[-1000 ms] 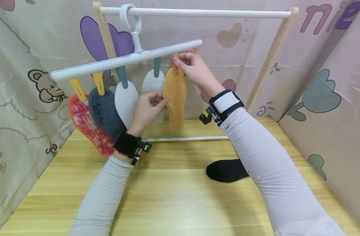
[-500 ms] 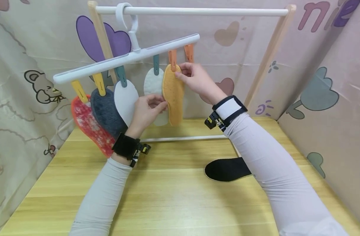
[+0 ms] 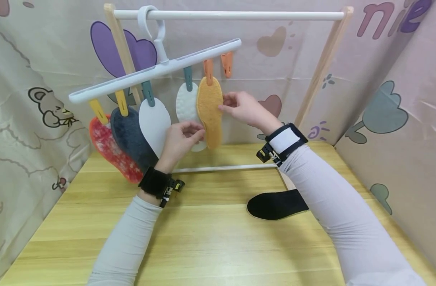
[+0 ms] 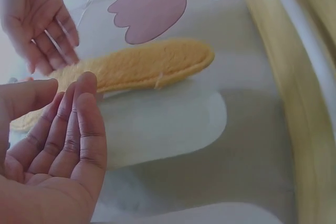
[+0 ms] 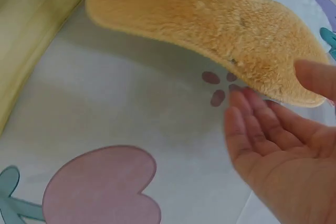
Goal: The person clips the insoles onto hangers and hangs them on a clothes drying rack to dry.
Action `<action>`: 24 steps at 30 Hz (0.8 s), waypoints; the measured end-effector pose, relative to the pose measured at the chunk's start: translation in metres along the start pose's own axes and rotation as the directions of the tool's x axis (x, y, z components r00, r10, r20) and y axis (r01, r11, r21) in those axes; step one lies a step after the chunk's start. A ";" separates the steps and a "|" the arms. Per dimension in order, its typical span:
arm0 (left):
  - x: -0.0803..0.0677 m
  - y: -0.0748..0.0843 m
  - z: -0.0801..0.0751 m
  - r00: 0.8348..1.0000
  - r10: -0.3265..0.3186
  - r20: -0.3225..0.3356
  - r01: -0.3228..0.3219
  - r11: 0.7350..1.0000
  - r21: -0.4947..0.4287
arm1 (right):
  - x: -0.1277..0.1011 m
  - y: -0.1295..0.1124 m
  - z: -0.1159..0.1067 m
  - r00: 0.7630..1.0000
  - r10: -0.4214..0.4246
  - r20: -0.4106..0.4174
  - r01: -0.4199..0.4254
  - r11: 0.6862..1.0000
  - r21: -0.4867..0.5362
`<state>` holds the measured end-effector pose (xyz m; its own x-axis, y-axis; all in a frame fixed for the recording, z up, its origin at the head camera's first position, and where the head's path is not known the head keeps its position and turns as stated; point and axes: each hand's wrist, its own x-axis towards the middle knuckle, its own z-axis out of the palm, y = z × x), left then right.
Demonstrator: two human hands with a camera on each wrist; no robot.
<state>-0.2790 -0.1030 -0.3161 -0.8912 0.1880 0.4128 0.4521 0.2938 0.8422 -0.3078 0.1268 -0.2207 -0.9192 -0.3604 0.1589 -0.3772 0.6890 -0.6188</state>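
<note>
A yellow-orange fuzzy insole (image 3: 210,113) hangs from an orange clip (image 3: 208,72) on the white clip hanger (image 3: 132,82). My right hand (image 3: 247,108) is at the insole's right edge; in the right wrist view its thumb and fingers stand apart around that edge without pinching. By the insole's lower left edge is my left hand (image 3: 182,141), its fingers loosely bent and holding nothing in the left wrist view. Behind it hangs a white textured insole (image 3: 186,104). Further left hang a smooth white insole (image 3: 154,123), a dark grey one and a red patterned insole (image 3: 112,145).
The tilted hanger hooks over the white rail (image 3: 232,15) of a wooden rack. A second orange clip (image 3: 226,64) hangs at its right end with nothing in it. On the wooden table (image 3: 210,238) lies a black insole (image 3: 275,205), partly behind the right sleeve.
My right hand has let go of the orange clip and moved down and right along the yellow-orange insole. My left hand has come off the insole's edge and dropped slightly. The hanger's tilt has increased.
</note>
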 end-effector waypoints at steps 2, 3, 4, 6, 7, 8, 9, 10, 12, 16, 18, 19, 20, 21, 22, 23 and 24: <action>-0.002 -0.002 0.002 1.000 -0.003 0.006 0.003 1.000 -0.006 | -0.004 0.004 0.002 0.999 -0.001 0.042 0.003 0.998 -0.057; -0.003 -0.003 0.003 1.000 -0.002 0.007 0.002 1.000 -0.010 | -0.006 0.006 0.002 0.998 -0.005 0.060 0.009 0.997 -0.079; -0.003 -0.004 0.004 1.000 -0.003 0.010 0.003 1.000 -0.017 | -0.008 0.008 0.003 0.997 -0.008 0.077 0.015 0.996 -0.093; -0.005 -0.006 0.006 1.000 -0.001 0.015 0.002 1.000 -0.023 | -0.012 0.013 0.006 0.995 -0.018 0.102 0.030 0.993 -0.113; -0.006 -0.007 0.008 1.000 -0.002 0.018 0.002 1.000 -0.026 | -0.014 0.016 0.007 0.994 -0.020 0.111 0.033 0.992 -0.119; -0.006 -0.007 0.009 1.000 -0.004 0.022 0.004 1.000 -0.025 | -0.015 0.019 0.008 0.993 -0.022 0.117 0.037 0.991 -0.127; -0.007 -0.008 0.010 1.000 -0.008 0.025 0.009 1.000 -0.026 | -0.016 0.021 0.009 0.992 -0.024 0.125 0.040 0.990 -0.132; -0.008 -0.008 0.012 0.999 -0.014 0.029 0.015 1.000 -0.026 | -0.018 0.024 0.010 0.991 -0.024 0.132 0.041 0.990 -0.132; -0.009 -0.009 0.014 0.999 -0.020 0.037 0.021 1.000 -0.015 | -0.021 0.028 0.011 0.989 -0.023 0.144 0.043 0.990 -0.136; -0.012 -0.010 0.021 0.998 -0.026 0.060 0.026 1.000 0.004 | -0.027 0.036 0.013 0.986 -0.019 0.166 0.042 0.990 -0.136; -0.014 -0.011 0.025 0.997 -0.023 0.076 0.022 1.000 0.012 | -0.032 0.040 0.014 0.983 -0.025 0.180 0.051 0.988 -0.142; -0.014 -0.011 0.026 0.996 -0.022 0.084 0.021 1.000 0.012 | -0.034 0.042 0.014 0.982 -0.027 0.188 0.055 0.988 -0.146; -0.015 -0.011 0.028 0.995 -0.019 0.093 0.018 1.000 0.012 | -0.037 0.044 0.014 0.980 -0.028 0.198 0.059 0.987 -0.150; -0.016 -0.011 0.030 0.995 -0.018 0.102 0.018 1.000 0.007 | -0.040 0.045 0.014 0.977 -0.030 0.209 0.063 0.986 -0.153; -0.017 -0.011 0.032 0.993 -0.018 0.113 0.018 1.000 0.004 | -0.043 0.047 0.014 0.975 -0.032 0.218 0.068 0.985 -0.158; -0.018 -0.010 0.033 0.992 -0.018 0.123 0.017 1.000 0.006 | -0.046 0.049 0.014 0.972 -0.034 0.231 0.072 0.984 -0.160; -0.019 -0.010 0.035 0.991 -0.019 0.133 0.019 1.000 0.005 | -0.050 0.051 0.013 0.970 -0.033 0.242 0.074 0.984 -0.161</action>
<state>-0.2654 -0.0765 -0.3445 -0.8868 0.3057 0.3467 0.4356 0.3017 0.8481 -0.2799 0.1717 -0.2707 -0.8514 -0.5244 -0.0113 -0.4574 0.7528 -0.4734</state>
